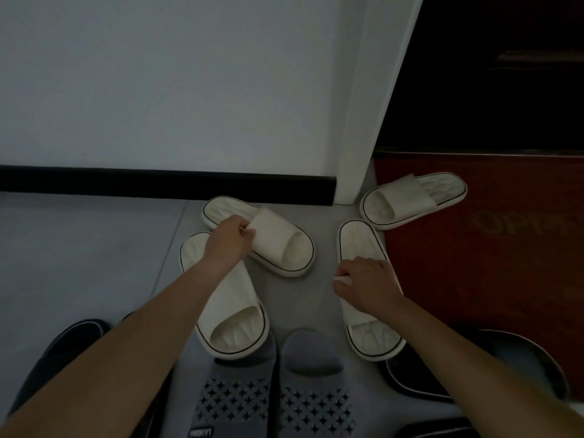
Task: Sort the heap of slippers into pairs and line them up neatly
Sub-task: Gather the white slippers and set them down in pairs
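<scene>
Grey floor (79,248): left hand (229,238) pinches the far slipper (284,248) by its strap, right hand (369,282) grips the right-side slipper (360,241) (pairing step, apparently); next, align both side by side.

In the dim light the left hand (232,237) pinches the strap of a white slipper (284,248) at 11 o'clock, and the right hand (368,282) seems to grip the strap of a second slipper (360,241) at 1 o'clock. A third slipper (234,320) lies under the left forearm at 8 o'clock, and a fourth slipper (414,199) lies on the red mat (474,270) at 2 o'clock. Grey slippers (240,396) sit at 6 o'clock.
</scene>
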Motion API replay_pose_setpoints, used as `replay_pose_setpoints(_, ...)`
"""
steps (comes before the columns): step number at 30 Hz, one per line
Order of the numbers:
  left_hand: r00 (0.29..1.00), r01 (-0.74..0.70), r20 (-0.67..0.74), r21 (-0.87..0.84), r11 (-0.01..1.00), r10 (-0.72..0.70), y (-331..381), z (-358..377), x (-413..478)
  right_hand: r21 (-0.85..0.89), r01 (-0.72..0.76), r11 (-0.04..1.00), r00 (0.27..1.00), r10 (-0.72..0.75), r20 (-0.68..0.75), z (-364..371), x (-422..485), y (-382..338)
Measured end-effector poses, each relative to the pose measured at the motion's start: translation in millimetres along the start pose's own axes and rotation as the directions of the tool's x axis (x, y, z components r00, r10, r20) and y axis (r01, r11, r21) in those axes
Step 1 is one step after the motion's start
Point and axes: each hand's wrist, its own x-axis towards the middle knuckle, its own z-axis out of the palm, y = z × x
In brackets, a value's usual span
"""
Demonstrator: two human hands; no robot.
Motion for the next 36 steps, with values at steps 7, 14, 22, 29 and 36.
replay_pose_setpoints(7,0.988,-0.009,0.156,-0.042,0.999,0.016,-5.9,-17.3,-23.8,-0.007,-0.001,1.000,1.000,0.002,0.017,-2.9,1.5,-0.5)
replay_pose_setpoints(14,0.959,0.005,0.277,-0.223,0.975,0.058,-0.4,-19.0,-40.2,0.013,-0.023,1.000,1.000,0.023,0.016,-4.4,-0.4,-4.0)
replay_pose_setpoints(22,0.968,-0.112,0.226,-0.011,0.994,0.111,-9.3,-7.2,-44.9,-0.024,0.113,0.993,0.988,-0.114,-0.106,2.0,2.9,-49.6)
replay_pose_setpoints(29,0.973,-0.015,0.230,0.108,0.994,-0.010,-31.7,-16.5,-50.5,-0.026,0.253,0.967,0.964,-0.249,0.092,13.2,40.7,-110.6)
replay_pose_setpoints(36,0.901,-0.164,0.433,0.340,0.926,0.000,-6.7,-12.4,-39.2,0.400,0.180,0.899,0.969,-0.231,0.084,6.3,43.3,-121.5)
